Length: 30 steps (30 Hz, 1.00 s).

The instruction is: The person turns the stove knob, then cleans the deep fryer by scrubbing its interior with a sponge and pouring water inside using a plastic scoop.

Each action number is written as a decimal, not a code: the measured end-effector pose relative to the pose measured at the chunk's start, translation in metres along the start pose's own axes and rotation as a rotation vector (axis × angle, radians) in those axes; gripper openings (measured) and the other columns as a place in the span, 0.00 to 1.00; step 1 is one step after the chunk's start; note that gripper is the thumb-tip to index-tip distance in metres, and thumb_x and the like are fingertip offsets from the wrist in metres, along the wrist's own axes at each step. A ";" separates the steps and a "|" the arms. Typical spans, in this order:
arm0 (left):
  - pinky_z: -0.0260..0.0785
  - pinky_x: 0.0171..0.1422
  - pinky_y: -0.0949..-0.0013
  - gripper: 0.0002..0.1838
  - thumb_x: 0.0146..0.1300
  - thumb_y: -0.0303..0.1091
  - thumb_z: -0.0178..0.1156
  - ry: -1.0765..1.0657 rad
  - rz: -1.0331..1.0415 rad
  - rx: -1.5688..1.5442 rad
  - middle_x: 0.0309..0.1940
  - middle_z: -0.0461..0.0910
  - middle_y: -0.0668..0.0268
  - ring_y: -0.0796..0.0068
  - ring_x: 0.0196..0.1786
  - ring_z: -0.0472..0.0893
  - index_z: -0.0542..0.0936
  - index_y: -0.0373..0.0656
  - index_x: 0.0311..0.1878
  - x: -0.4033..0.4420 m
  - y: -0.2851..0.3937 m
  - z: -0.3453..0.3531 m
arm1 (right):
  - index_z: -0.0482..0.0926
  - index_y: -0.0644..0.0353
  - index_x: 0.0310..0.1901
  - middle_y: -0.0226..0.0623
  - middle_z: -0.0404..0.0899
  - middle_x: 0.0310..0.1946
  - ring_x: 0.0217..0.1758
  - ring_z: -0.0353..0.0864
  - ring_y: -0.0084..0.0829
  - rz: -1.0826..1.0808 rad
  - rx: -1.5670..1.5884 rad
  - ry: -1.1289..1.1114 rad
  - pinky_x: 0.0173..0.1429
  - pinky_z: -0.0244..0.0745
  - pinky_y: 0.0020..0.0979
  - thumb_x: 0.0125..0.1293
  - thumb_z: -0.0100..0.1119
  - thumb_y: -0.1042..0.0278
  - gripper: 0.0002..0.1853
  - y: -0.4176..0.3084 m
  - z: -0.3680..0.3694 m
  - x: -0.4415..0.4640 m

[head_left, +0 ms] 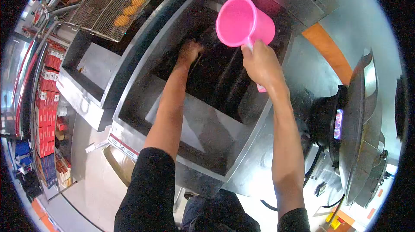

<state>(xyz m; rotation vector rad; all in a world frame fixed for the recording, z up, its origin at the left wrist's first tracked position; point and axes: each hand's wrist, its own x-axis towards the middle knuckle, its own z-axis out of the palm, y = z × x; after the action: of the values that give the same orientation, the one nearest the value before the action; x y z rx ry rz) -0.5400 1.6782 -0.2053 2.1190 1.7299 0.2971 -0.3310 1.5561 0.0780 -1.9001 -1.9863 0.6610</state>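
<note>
My right hand (261, 63) is closed around the handle of a pink plastic water dipper (264, 24). The dipper is held over the back right part of a metal fryer vat (142, 55), its round mouth facing me and tilted to the left; no liquid shows inside. My left hand (190, 52) reaches down into the dark well of the vat. Shadow and blur hide its fingers, so whether they grip anything is unclear. Dark long bars or tubes (231, 85) run along the vat's inside, to the right of my left hand.
Left of the vat, a wire fry basket (97, 5) holds several yellow-orange food pieces (129, 11) above a second metal fryer (101, 70). Shelves with red boxes (46, 119) stand far left. A large dark metal pan-shaped appliance (361, 124) is close on the right.
</note>
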 end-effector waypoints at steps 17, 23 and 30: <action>0.69 0.63 0.57 0.24 0.58 0.51 0.58 -0.681 0.277 0.203 0.53 0.79 0.50 0.54 0.58 0.77 0.83 0.42 0.48 -0.114 0.092 -0.049 | 0.73 0.75 0.39 0.64 0.78 0.31 0.40 0.78 0.62 -0.223 -0.015 -0.023 0.47 0.71 0.55 0.68 0.52 0.64 0.16 0.018 -0.014 -0.063; 0.76 0.54 0.57 0.22 0.54 0.45 0.62 -0.452 -0.065 0.407 0.45 0.83 0.55 0.55 0.52 0.82 0.81 0.46 0.51 -0.128 0.058 -0.065 | 0.71 0.75 0.41 0.64 0.78 0.29 0.37 0.79 0.61 -0.246 0.004 -0.126 0.43 0.72 0.54 0.69 0.52 0.64 0.16 0.020 -0.016 -0.099; 0.77 0.49 0.58 0.13 0.51 0.40 0.63 -0.311 0.121 0.186 0.41 0.83 0.59 0.58 0.47 0.83 0.84 0.46 0.39 -0.163 0.065 -0.085 | 0.70 0.76 0.42 0.65 0.77 0.26 0.34 0.78 0.62 -0.198 -0.019 -0.177 0.40 0.71 0.55 0.69 0.51 0.65 0.16 0.017 -0.020 -0.135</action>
<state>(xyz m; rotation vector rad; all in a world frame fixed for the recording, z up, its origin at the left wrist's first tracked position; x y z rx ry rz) -0.5516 1.5230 -0.0887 2.2612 1.5015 -0.1617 -0.2966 1.4241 0.0977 -1.6768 -2.2606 0.7798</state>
